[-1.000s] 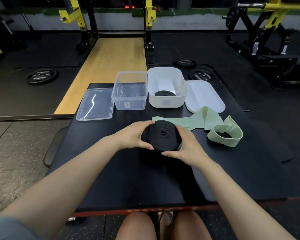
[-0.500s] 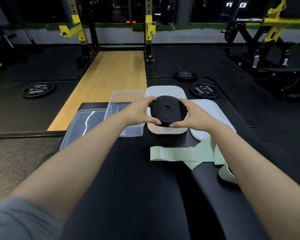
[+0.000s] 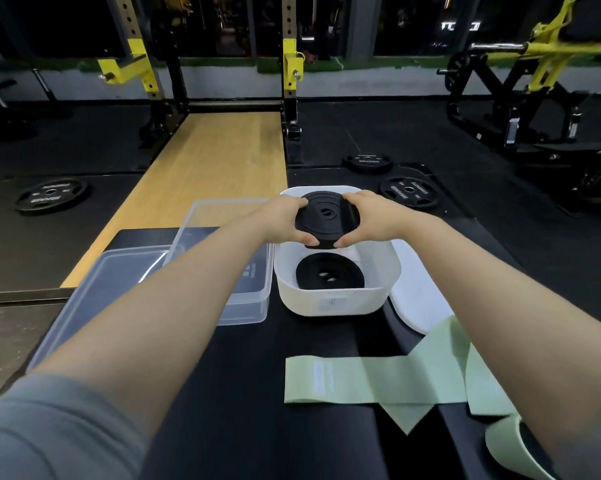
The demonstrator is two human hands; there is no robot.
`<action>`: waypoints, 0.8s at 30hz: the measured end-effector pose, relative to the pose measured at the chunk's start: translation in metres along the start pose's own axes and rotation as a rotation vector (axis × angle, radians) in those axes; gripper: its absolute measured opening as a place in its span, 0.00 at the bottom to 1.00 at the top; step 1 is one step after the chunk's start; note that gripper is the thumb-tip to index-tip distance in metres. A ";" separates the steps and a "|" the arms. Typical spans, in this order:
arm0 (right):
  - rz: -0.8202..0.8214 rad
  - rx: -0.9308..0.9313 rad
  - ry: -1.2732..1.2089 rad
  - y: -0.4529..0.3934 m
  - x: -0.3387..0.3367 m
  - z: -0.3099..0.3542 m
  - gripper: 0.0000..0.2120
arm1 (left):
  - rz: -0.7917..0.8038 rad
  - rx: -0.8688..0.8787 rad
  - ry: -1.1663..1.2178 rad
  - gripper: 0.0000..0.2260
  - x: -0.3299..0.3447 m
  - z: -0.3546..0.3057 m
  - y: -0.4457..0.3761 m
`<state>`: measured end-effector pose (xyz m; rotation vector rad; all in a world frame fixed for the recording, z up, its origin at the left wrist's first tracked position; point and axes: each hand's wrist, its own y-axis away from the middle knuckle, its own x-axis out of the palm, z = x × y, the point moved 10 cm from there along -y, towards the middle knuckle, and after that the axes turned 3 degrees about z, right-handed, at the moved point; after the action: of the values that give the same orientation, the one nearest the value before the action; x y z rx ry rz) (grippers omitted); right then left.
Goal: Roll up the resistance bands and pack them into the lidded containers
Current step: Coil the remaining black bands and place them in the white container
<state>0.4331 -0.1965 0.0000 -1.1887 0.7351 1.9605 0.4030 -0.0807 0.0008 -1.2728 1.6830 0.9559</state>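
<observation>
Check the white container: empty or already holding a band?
Not empty. One rolled black band lies flat on the floor of the white container; its lid is off, beside it.

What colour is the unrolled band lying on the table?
Pale green band, seen in the head view.

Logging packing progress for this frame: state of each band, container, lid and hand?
left hand: grips the coiled black band
right hand: grips the same band
coiled black band: rolled, held over the white container
white container: open, one rolled black band inside
white lid: off, lying beside the white container
clear container: open, looks empty
clear lid: off, flat on the table
green band: unrolled on the table
</observation>
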 end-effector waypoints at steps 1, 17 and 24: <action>0.011 0.004 0.017 -0.006 0.001 -0.003 0.30 | 0.012 -0.009 -0.023 0.30 0.003 0.002 -0.006; 0.150 0.154 0.348 -0.056 0.032 -0.035 0.32 | 0.204 -0.176 -0.425 0.24 0.045 0.025 -0.053; 0.190 0.145 0.459 -0.057 0.039 -0.038 0.26 | 0.276 -0.218 -0.557 0.24 0.055 0.028 -0.051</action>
<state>0.4852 -0.1811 -0.0569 -1.5445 1.2420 1.7569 0.4474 -0.0860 -0.0652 -0.8026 1.3504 1.5306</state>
